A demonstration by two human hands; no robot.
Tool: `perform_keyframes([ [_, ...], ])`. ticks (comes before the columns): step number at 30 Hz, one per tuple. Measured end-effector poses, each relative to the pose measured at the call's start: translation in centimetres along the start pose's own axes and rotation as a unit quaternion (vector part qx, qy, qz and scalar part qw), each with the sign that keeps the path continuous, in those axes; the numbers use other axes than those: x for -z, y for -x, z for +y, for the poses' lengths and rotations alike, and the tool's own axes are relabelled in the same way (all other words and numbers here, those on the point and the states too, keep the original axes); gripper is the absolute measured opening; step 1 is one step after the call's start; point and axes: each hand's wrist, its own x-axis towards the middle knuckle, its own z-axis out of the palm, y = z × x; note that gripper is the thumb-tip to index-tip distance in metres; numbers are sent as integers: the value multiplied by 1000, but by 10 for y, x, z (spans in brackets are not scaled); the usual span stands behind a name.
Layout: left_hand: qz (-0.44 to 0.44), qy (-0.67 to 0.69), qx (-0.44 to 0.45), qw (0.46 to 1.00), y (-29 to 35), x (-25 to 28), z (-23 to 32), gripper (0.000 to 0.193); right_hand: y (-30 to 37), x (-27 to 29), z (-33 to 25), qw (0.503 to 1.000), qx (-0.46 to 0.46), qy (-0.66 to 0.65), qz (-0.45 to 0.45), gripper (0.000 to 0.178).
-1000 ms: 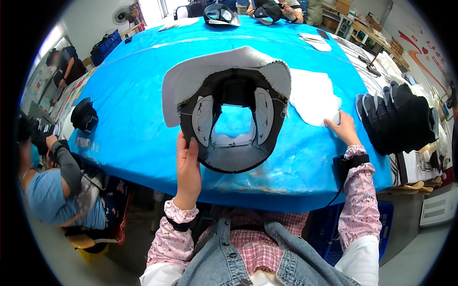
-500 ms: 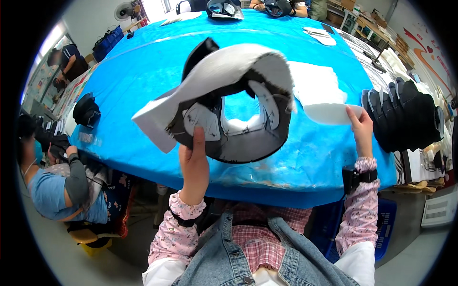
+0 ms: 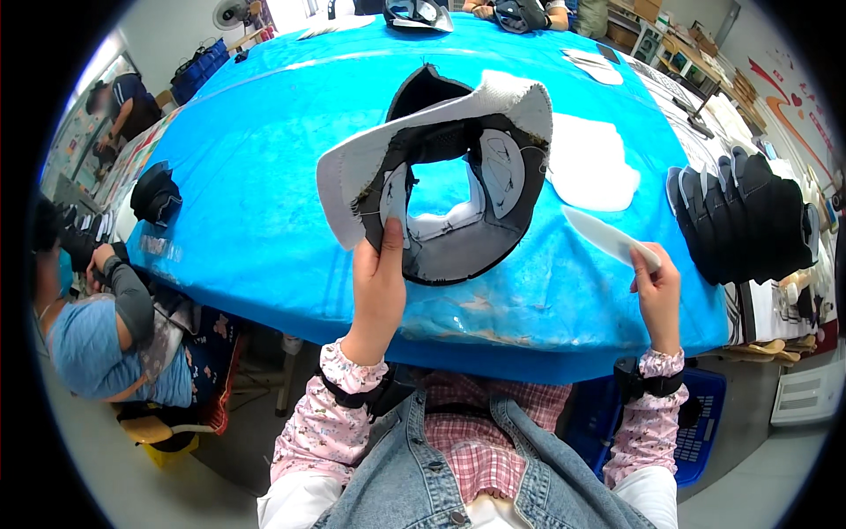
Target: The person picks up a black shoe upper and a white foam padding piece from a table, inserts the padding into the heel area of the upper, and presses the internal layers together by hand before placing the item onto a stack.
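Observation:
My left hand is closed on the lower left edge of a black and grey sewn piece that looks like a shoe upper, thumb on its inner side. Held above the table, the upper has a wide opening, a broad white fabric flap along its top and white oval patches inside. My right hand pinches the end of a thin white rounded piece, held tilted to the right of the upper. Just beyond it, flat white pieces lie on the table.
A blue cover spreads over the table. A row of black uppers stands at the right edge, and a small black piece at the left. More white pieces lie farther back. Several people sit or stand around; a blue crate is below.
The upper has turned and shifted right, with its white flap swung round. My right hand has lowered slightly, tilting the white piece from nearly level to slanting down to the right.

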Motion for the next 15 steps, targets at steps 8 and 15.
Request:
perform_keyframes([
  [8,63,-183,-205,960,-7,8,18,64,11,1,-25,988,73,-130,43,13],
  [15,-25,-207,-410,888,-19,12,21,85,24,10,-34,969,74,-211,105,13],
])
